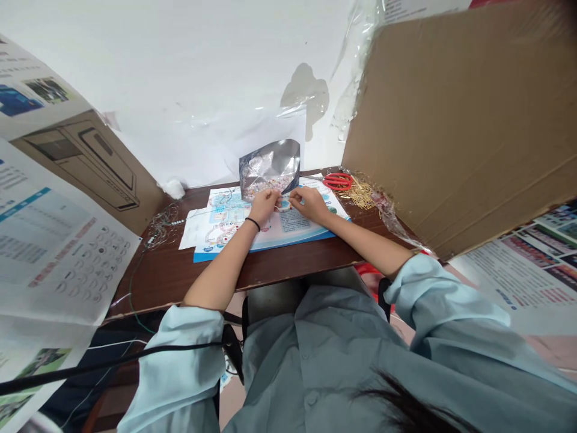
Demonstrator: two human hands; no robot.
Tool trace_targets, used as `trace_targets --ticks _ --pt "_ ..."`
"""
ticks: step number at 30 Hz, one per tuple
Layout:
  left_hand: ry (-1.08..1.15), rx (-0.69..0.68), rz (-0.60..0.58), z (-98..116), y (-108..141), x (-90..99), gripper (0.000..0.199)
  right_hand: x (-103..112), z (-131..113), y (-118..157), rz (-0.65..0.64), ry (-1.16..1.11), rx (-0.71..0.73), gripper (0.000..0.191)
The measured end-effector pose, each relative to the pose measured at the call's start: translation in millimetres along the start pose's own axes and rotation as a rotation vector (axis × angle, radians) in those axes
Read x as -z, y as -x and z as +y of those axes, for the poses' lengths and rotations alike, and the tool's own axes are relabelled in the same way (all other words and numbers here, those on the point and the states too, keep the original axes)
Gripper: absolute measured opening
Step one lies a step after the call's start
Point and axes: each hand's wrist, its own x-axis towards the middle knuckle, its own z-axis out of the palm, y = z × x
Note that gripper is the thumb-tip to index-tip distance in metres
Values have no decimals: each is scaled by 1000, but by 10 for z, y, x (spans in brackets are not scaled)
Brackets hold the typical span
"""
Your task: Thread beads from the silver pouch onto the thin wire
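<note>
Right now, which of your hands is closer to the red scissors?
Right. The right hand is nearer, a short way from the red-handled scissors and not touching them. The left hand is farther off, on the other side of the right hand.

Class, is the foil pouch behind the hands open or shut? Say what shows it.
Open: the foil pouch gapes at its mouth, showing small pinkish beads inside.

On the wooden desk [180, 273], around the printed sheet [300, 231], a foil pouch [269, 168] stands at 12 o'clock, scissors [337, 181] and brass pins [358, 193] lie at 2 o'clock, and tangled wire [161, 225] lies at 9 o'clock.
</note>
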Motion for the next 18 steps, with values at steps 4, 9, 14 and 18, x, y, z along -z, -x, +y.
trace_targets --ticks 4,9,14,18 --pt "255 102 117 58 -34 68 23 14 28 -4 8 4 -17 8" --pt "521 143 309 158 -84 189 17 59 21 2 -1 75 -73 13" --pt "654 145 476 212 -141 385 8 122 11 5 -20 110 -131 15" --pt "686 54 569 194 -170 523 11 164 23 -12 -20 162 -186 15"
